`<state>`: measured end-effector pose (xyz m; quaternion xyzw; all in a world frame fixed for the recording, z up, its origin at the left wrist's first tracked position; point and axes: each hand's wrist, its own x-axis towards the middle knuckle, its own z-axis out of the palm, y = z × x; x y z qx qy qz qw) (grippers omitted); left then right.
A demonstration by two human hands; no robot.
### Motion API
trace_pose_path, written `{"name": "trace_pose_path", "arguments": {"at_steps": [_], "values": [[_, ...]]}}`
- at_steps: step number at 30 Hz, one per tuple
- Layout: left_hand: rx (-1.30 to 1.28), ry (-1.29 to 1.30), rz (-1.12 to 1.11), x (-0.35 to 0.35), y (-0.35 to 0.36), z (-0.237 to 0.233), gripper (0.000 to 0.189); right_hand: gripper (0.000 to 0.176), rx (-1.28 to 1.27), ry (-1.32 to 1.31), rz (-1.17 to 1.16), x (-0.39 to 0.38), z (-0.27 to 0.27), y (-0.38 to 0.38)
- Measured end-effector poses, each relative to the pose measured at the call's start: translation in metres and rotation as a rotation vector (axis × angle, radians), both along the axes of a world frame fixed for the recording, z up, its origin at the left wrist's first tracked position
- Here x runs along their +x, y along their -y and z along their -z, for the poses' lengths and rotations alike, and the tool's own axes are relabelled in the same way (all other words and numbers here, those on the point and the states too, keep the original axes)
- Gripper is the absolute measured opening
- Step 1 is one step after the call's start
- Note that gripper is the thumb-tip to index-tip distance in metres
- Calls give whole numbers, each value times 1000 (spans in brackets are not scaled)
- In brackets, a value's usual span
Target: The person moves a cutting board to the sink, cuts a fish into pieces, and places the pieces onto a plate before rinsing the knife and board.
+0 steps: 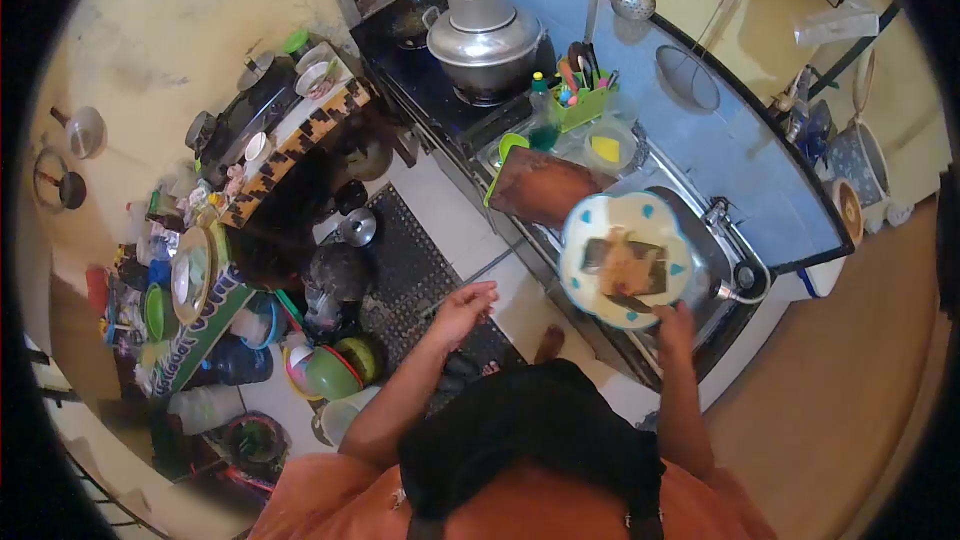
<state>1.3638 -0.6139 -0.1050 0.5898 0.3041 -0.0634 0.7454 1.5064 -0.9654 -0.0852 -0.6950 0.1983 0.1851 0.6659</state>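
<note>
My right hand [676,325] grips the near rim of a scalloped cream plate [581,292] with teal heart marks along its edge. Brown and dark flat pieces [630,265], whose kind I cannot make out, lie on the plate. The plate is over the front of the metal sink [712,290] and hides part of it. Left of the plate, a brown wooden board [540,185] lies on the counter's edge. My left hand [466,312] is in the air above the floor, fingers loosely bent and apart, holding nothing.
A faucet [718,212] stands behind the sink. Along the counter are a green utensil holder [580,112], a bottle [541,105], a tub with a yellow sponge [605,148] and a large steamer pot [485,50] on the stove. Bowls [333,372] and a black mat [415,260] are on the floor.
</note>
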Motion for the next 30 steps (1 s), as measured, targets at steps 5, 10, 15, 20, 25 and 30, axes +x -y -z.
{"name": "trace_pose_path", "arguments": {"at_steps": [5, 10, 15, 20, 25, 30], "values": [[-166, 3, 14, 47, 3, -31, 49, 34, 108, 8, -228, 21, 14, -76], [59, -24, -114, 60, -32, -28, 20, 29, 164, 104, -465, 43, 35, -114], [73, 69, -270, 51, -42, -5, 21, 41, 466, -77, -829, 85, 39, -96], [55, 19, -343, 46, -41, 27, 22, 40, 199, -135, -231, 153, 144, -77], [91, -2, -386, 47, -47, 30, 21, 24, 463, -246, -337, 173, 188, -93], [60, 71, -472, 55, -49, 9, 19, 17, 555, -218, -315, 166, 191, -92]]}}
